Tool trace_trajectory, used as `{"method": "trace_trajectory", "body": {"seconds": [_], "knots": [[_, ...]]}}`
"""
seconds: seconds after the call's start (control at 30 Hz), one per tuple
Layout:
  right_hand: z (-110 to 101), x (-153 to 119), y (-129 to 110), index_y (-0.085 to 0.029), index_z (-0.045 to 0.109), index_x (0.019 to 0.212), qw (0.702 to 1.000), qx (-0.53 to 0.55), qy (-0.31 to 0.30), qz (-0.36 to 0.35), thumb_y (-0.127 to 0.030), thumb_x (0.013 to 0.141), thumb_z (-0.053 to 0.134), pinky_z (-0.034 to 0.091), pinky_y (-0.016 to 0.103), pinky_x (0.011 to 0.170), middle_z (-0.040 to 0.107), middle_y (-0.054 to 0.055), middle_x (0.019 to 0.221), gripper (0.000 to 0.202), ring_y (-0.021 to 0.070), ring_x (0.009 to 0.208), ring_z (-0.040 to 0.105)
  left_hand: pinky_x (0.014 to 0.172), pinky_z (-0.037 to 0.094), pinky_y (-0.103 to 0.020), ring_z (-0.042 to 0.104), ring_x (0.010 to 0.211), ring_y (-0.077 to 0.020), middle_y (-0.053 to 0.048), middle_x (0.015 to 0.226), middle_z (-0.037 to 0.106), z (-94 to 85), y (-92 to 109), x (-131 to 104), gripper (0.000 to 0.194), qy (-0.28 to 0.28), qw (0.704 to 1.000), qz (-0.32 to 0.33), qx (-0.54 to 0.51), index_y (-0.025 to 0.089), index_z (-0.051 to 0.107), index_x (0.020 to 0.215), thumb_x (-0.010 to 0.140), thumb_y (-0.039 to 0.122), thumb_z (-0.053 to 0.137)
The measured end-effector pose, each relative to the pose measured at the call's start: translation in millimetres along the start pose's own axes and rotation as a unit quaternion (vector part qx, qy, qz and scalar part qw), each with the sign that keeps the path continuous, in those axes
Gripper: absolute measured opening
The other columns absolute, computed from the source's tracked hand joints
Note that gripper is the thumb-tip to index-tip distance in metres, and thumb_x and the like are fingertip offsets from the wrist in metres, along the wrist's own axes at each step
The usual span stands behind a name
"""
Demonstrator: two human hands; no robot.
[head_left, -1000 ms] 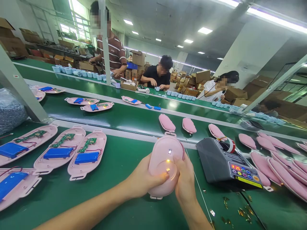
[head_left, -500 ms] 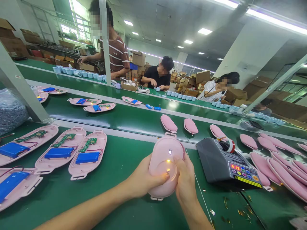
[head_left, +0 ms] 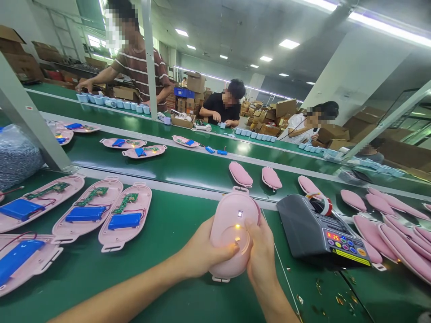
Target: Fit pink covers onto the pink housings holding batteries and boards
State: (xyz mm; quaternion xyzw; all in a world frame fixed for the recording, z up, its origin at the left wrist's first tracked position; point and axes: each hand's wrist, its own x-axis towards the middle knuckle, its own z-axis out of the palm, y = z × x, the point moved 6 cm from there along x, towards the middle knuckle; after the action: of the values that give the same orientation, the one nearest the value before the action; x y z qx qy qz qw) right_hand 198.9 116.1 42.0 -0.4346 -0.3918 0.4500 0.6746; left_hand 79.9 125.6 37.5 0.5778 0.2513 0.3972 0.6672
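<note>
A pink oval plastic casing point(head_left: 225, 217) is held upright between both hands above the green work surface. It has a strap loop at each end, a small window, and a lit yellow light near its middle. My left hand point(head_left: 207, 249) grips its left side, with the thumb lying across the front over a small shiny piece. My right hand point(head_left: 262, 244) wraps round the right edge, its thumb on the front. The fingers behind the casing are hidden. To the left lie several open pink half shells point(head_left: 109, 240) with blue batteries point(head_left: 125, 220) and green circuit boards point(head_left: 126, 202).
A dark tape dispenser point(head_left: 303, 233) with a lit display stands right of my hands, with shiny scraps near it. Pink padded covers point(head_left: 390, 237) are piled farther right. Beyond runs a green conveyor point(head_left: 188, 168) carrying shells and covers. Several people work across it.
The person in the striped shirt has moved left and stretches an arm over the blue cups. Shells and covers on the conveyor sit slightly farther right. My hands hold the casing as before.
</note>
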Motion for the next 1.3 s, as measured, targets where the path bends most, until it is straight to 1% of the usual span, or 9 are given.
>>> {"method": "trace_trajectory", "body": {"seconds": [0.2,0.37,0.53,0.63,0.7,0.8,1.0,1.17,1.3], "knots": [[0,-1,-1,-0.021,0.054,0.138,1.0,-0.005,0.002,-0.003,-0.048,0.08,0.071,0.058,0.034,0.082,0.059,0.011,0.129,0.066,0.0259,0.107,0.062,0.082,0.054,-0.032,0.065,0.099,-0.0237,-0.011,0.116,0.07,0.6,0,0,0.046,0.004,1.0,0.0,-0.002,0.014,0.06,0.121,0.078,0.026,0.074],[1,-2,-2,-0.021,0.053,0.138,1.0,-0.004,0.0,-0.004,-0.046,0.082,0.07,0.057,0.034,0.085,0.058,0.011,0.131,0.064,0.0262,0.109,0.061,0.081,0.054,-0.032,0.065,0.099,-0.0245,-0.011,0.116,0.07,0.7,1,-1,0.047,0.005,1.0,-0.007,0.001,0.013,0.061,0.121,0.078,0.027,0.074],[0,3,-1,-0.019,0.058,0.134,0.999,0.009,-0.034,0.019,-0.052,0.078,0.074,0.056,0.036,0.086,0.062,0.011,0.125,0.067,0.0271,0.106,0.062,0.081,0.053,-0.03,0.065,0.1,-0.0226,-0.008,0.118,0.07,0.5,4,-2,0.046,0.009,1.0,0.004,0.016,0.016,0.06,0.123,0.081,0.028,0.073],[-4,6,2,-0.017,0.06,0.131,0.999,0.016,-0.012,0.04,-0.053,0.074,0.076,0.055,0.035,0.087,0.065,0.01,0.117,0.069,0.0262,0.103,0.063,0.078,0.052,-0.027,0.065,0.097,-0.0204,-0.006,0.115,0.071,0.8,7,-3,0.043,0.014,0.999,0.008,0.041,0.018,0.061,0.124,0.082,0.024,0.07],[-5,6,2,-0.017,0.061,0.13,0.999,0.02,0.009,0.043,-0.051,0.074,0.076,0.054,0.035,0.088,0.066,0.009,0.116,0.068,0.0251,0.102,0.063,0.077,0.052,-0.026,0.064,0.095,-0.019,-0.005,0.116,0.07,1.9,9,-4,0.042,0.01,0.999,0.007,0.051,0.02,0.061,0.124,0.083,0.023,0.068],[-3,5,1,-0.017,0.061,0.13,0.999,0.026,0.021,0.037,-0.049,0.074,0.074,0.053,0.033,0.089,0.065,0.008,0.118,0.066,0.0239,0.102,0.063,0.077,0.052,-0.026,0.064,0.094,-0.0184,-0.005,0.117,0.07,2.9,10,-4,0.042,0.007,0.998,0.008,0.055,0.02,0.061,0.124,0.083,0.022,0.067],[-4,2,2,-0.02,0.061,0.128,0.998,0.026,0.048,0.039,-0.05,0.073,0.076,0.053,0.029,0.08,0.067,0.006,0.112,0.065,0.0224,0.098,0.063,0.08,0.053,-0.029,0.064,0.093,-0.0212,-0.006,0.107,0.07,1.2,9,-3,0.045,0.012,0.998,0.005,0.064,0.017,0.06,0.125,0.081,0.023,0.069],[-5,3,2,-0.019,0.062,0.127,0.998,0.027,0.05,0.033,-0.049,0.074,0.076,0.053,0.027,0.079,0.066,0.006,0.116,0.063,0.022,0.102,0.062,0.081,0.053,-0.031,0.064,0.094,-0.022,-0.006,0.106,0.07,0.7,8,-3,0.044,0.012,0.998,0.003,0.066,0.017,0.061,0.124,0.081,0.023,0.068],[-4,3,1,-0.018,0.062,0.127,0.998,0.015,0.048,0.031,-0.05,0.074,0.074,0.053,0.028,0.081,0.065,0.007,0.118,0.063,0.0233,0.103,0.062,0.081,0.053,-0.031,0.065,0.096,-0.0228,-0.007,0.109,0.07,1.1,8,-3,0.044,0.016,0.998,0.003,0.067,0.017,0.061,0.124,0.081,0.024,0.069]]}}
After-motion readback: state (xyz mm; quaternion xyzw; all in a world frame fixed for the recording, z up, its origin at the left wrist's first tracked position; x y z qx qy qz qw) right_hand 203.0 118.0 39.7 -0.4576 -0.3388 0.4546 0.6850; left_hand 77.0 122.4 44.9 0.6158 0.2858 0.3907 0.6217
